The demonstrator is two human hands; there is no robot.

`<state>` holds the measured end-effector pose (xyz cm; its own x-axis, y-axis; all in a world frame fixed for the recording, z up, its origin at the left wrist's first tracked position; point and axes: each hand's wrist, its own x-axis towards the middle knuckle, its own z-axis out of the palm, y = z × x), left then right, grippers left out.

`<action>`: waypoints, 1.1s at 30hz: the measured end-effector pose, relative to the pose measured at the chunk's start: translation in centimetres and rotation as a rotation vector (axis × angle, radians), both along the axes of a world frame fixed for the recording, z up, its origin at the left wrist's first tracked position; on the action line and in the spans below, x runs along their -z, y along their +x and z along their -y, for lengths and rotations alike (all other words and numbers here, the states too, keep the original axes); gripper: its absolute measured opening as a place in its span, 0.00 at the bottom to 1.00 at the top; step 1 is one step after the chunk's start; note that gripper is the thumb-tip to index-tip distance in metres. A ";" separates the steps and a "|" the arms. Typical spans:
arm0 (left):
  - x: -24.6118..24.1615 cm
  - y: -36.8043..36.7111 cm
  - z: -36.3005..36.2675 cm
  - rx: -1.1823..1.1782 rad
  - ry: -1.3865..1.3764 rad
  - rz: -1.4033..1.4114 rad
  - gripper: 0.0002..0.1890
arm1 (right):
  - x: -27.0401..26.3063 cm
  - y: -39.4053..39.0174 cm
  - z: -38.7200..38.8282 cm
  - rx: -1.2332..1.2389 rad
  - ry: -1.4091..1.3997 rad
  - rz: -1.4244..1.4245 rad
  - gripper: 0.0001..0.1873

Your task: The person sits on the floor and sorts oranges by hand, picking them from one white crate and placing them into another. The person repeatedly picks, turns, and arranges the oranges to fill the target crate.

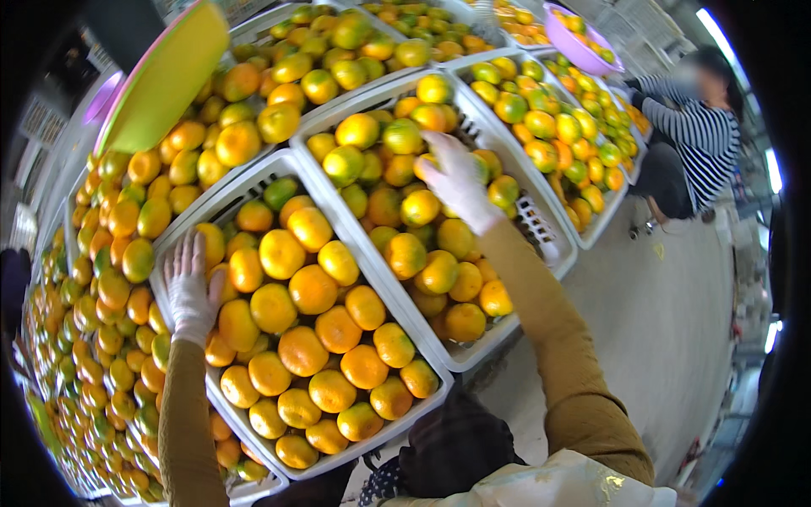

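Observation:
My left hand [189, 298], in a thin whitish glove, lies with its fingers stretched over the left rim of a white plastic crate [331, 237] and its thumb apart. It rests beside the outermost mandarins, holding nothing visible. Rows of orange mandarins [303, 350] fill this crate. My right hand [461, 184], gloved alike and slightly blurred, reaches into the neighbouring white crate [550, 253]. Its fingers and thumb are at green-and-orange mandarins [403, 136] there; whether they grip one is hidden. This crate's slotted right side shows above a lower fruit level.
Loose mandarins [114, 288] spread across the left. A tilted yellow-green basin [168, 82] with a pink rim stands among fruit at upper left. More filled crates [586, 237] extend rightward. A purple basin [580, 47] holds mandarins near a person in a striped top [709, 139].

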<state>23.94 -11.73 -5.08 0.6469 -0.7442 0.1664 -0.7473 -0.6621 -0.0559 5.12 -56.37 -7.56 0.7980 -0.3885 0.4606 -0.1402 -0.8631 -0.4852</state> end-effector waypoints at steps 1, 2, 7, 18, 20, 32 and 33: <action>-0.2 0.0 -0.1 -0.035 0.027 0.002 0.38 | 0.6 -1.6 1.1 0.009 -0.076 -0.068 0.24; -0.3 -0.1 -0.3 -0.083 0.052 -0.070 0.38 | 1.3 -3.1 1.5 0.014 0.021 -0.063 0.23; 0.3 0.3 -1.1 -0.011 -0.081 -0.066 0.38 | 1.7 -0.8 2.4 0.010 0.279 -0.173 0.23; 1.3 0.5 -1.8 0.032 -0.214 -0.107 0.38 | -5.5 22.6 -19.2 -0.665 0.072 0.032 0.16; 1.4 0.5 -1.9 0.032 -0.257 -0.104 0.38 | -6.1 27.2 -22.5 -0.688 -0.065 -0.074 0.16; 2.9 0.4 -2.1 0.002 -0.411 -0.084 0.33 | -7.7 43.6 -34.1 -0.418 -0.795 -0.676 0.40; 2.9 0.3 -2.0 0.003 -0.412 -0.075 0.34 | -8.3 43.1 -34.0 -0.437 -0.824 -0.615 0.38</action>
